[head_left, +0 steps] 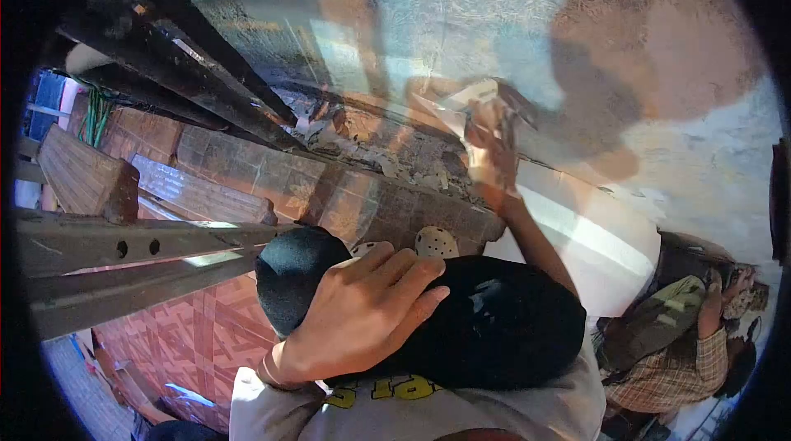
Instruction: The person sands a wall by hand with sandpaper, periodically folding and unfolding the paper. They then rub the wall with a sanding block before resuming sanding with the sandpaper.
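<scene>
My left hand (pixel 371 309) rests palm down over my dark-clad knee (pixel 486 321), its fingers loosely bent and slightly apart, with nothing seen in them. Beyond my knees my right hand (pixel 492 140) reaches out to the wall (pixel 461 21), blurred by motion. Its fingers are closed on a pale, sheet-like thing (pixel 461 103) that lies against the wall surface; its exact kind is too blurred to tell. Broken rubble (pixel 362 157) runs along the foot of the wall, just left of that hand.
Dark beams (pixel 189 70) slant across the upper left, above metal rails (pixel 148 251). Tiled flooring (pixel 288 185) lies below the wall. A white curved surface (pixel 585 235) is right of my right arm. Another person in a checked shirt (pixel 667 375) sits at the lower right.
</scene>
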Motion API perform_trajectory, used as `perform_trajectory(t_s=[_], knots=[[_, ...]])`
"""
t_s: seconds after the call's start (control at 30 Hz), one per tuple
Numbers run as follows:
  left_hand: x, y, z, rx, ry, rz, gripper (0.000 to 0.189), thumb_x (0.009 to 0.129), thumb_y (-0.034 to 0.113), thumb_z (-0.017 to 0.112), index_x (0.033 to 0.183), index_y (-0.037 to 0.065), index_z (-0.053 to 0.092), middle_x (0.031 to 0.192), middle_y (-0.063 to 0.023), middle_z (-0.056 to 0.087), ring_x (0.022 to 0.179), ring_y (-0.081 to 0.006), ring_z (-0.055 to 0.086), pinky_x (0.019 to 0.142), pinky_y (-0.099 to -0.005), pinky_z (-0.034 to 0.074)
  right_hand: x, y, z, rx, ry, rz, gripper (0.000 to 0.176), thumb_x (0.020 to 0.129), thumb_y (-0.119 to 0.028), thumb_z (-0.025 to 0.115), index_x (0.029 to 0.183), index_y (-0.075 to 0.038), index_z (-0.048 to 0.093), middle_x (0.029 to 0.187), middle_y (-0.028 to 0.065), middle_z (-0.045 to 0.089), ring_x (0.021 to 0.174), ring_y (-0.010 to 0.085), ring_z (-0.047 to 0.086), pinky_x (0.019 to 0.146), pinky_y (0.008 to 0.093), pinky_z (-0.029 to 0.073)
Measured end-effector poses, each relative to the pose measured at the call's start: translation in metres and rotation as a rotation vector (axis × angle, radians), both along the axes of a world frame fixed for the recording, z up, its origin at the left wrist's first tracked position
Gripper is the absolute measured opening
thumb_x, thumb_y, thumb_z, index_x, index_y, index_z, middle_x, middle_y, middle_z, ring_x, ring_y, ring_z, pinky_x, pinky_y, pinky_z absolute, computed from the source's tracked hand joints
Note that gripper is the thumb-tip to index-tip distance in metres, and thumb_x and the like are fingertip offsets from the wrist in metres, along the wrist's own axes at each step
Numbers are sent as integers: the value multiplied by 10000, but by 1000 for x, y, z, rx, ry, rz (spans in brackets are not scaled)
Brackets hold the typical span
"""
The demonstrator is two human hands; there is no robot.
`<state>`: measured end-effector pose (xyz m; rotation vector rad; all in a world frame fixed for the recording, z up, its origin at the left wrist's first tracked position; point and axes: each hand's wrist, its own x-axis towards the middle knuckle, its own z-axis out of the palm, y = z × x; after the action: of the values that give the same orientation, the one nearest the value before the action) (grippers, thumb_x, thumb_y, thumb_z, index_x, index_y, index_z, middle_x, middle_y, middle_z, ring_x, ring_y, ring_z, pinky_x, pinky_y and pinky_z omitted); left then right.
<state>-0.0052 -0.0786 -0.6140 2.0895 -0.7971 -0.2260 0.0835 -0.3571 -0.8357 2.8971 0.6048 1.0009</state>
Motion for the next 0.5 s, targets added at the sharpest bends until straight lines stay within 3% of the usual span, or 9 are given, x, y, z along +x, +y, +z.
perform_trajectory(t_s=[0.03,0.1,0.13,0.2,0.23,0.3,0.33,0.4,0.5], knots=[[-1,2,0,-8,-13,5,229,822,140,710,973,-1,611,868,-143,641,742,-314,627,633,-391,510,-11,-1,-18,-7,2,3,540,964,-258,573,1457,-174,368,1448,121,440,1272,326,456,1089,506,308],[-5,7,3,-18,-19,21,231,822,141,710,971,-5,610,873,-144,643,757,-318,632,642,-392,515,-37,36,-15,599,400,130,442,992,-349,509,1364,-110,483,1338,133,542,1214,311,488,1070,462,327],[-6,10,5,1,-9,26,228,823,146,710,964,-5,614,880,-144,645,761,-320,633,645,-393,517,-39,47,-17,597,404,138,442,992,-349,509,1364,-110,483,1338,133,542,1214,311,488,1070,462,327],[-11,14,6,18,5,44,225,824,151,710,957,-6,618,886,-145,648,765,-322,634,648,-393,519,-42,62,-20,1059,944,3,332,1017,-319,475,1223,-76,568,1218,107,579,1009,237,570,892,387,453],[-13,16,4,-3,-31,48,222,824,157,710,947,-6,623,879,-141,646,766,-322,634,649,-391,519,-44,67,-21,1054,952,9,332,1017,-319,475,1223,-76,568,1218,107,579,1009,237,570,892,387,453],[-16,20,3,-21,-62,55,219,824,164,710,938,-5,628,873,-137,644,766,-321,634,650,-388,519,-48,79,-18,1691,1141,87,393,1007,-355,496,1262,-59,539,1228,87,574,1062,211,567,913,361,456],[-18,22,3,-23,-61,58,219,823,170,711,933,-2,632,868,-130,642,763,-317,635,648,-383,519,-53,83,-15,1690,1151,85,393,1007,-355,496,1262,-59,539,1228,87,574,1062,211,567,913,361,456],[-18,26,3,-27,-54,65,219,821,176,713,929,1,636,864,-123,640,761,-313,635,646,-378,518,-57,94,14,2057,1108,4,418,1003,-361,503,1293,-60,510,1217,67,575,1107,193,562,926,349,465],[-19,29,3,-14,-45,47,221,816,178,716,932,7,637,854,-110,636,772,-308,641,651,-370,520,-61,88,24,2109,1074,-15,457,995,-377,510,1323,-60,481,1234,64,571,1143,188,556,960,362,462]])
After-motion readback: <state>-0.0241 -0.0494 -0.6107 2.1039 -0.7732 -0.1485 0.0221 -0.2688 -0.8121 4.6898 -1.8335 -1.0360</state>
